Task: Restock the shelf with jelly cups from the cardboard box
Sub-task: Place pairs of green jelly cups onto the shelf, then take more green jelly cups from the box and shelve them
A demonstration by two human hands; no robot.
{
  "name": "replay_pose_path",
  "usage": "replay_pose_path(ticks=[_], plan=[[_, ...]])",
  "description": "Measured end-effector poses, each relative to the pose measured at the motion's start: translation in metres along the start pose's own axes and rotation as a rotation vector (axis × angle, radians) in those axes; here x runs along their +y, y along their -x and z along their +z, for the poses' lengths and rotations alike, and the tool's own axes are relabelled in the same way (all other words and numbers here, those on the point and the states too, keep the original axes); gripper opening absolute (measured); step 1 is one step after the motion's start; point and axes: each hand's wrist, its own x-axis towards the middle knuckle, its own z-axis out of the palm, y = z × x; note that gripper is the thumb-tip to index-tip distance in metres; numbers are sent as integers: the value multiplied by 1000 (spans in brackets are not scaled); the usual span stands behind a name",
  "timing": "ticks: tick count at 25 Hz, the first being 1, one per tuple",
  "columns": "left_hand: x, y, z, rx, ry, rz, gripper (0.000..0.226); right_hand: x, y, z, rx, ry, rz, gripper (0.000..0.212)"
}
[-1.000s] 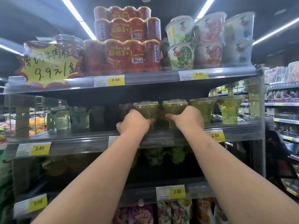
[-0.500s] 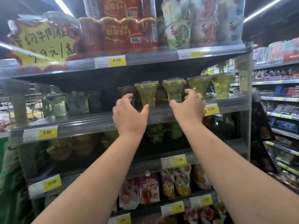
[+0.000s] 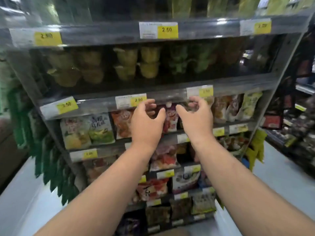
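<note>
Grey metal shelf (image 3: pixel 102 34), pretty blurry, with yellow and green jelly cups (image 3: pixel 127 63) stacked two high on its middle tier. Snack bags (image 3: pixel 100 130) sit below that tier's front edge, where the left hand (image 3: pixel 146 124) and right hand (image 3: pixel 196 120) hover loosely spread, both holding nothing.

Both hands are off the jelly cups (image 3: pixel 213 5) & lower now. Left hand (image 3: pixel 144 124) & right hand (image 3: pixel 196 120) hang empty, fingers (image 3: pixel 150 104) loosely curled, in front of the next shelf edge (image 3: pixel 95 106) down, over the snack pouches (image 3: pixel 102 130). View tilts down w/ them: top shelves drop out of frame, lower racks & pale floor (image 3: pixel 25 201) come in. More blur.
</note>
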Motion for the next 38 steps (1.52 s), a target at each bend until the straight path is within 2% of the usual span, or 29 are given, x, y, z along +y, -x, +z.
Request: replay_pose_path(ticks=[5, 13, 18, 23, 26, 29, 31, 34, 36, 38], plan=[[-89, 74, 6, -128, -18, -302, 30, 108, 61, 17, -136, 79, 242, 45], [-244, 198, 35, -177, -48, -752, 29, 290, 145, 19, -416, 183, 587, 53], [-357, 286, 59, -252, -159, -1032, 49, 432, 202, 28, -542, 370, 735, 50], [-480, 385, 83, -430, -291, -1253, 53, 578, 266, 41, -601, 521, 868, 51], [-549, 449, 96, -538, -350, -1328, 57, 668, 319, 42, -617, 566, 933, 47], [-611, 498, 109, -613, -385, -1397, 61, 747, 359, 35, -685, 632, 1049, 57], [-653, 524, 121, -642, -428, -1418, 62, 801, 375, 28, -868, 732, 920, 61], [-711, 552, 137, -687, -523, -1395, 66, 867, 380, 28, -1242, 1034, 408, 69], [-739, 563, 143, -785, -640, -1332, 70, 896, 377, 36, -1378, 1147, 147, 75], [-758, 580, 141, -905, -754, -1288, 79, 915, 378, 44, -1489, 1220, 13, 77]])
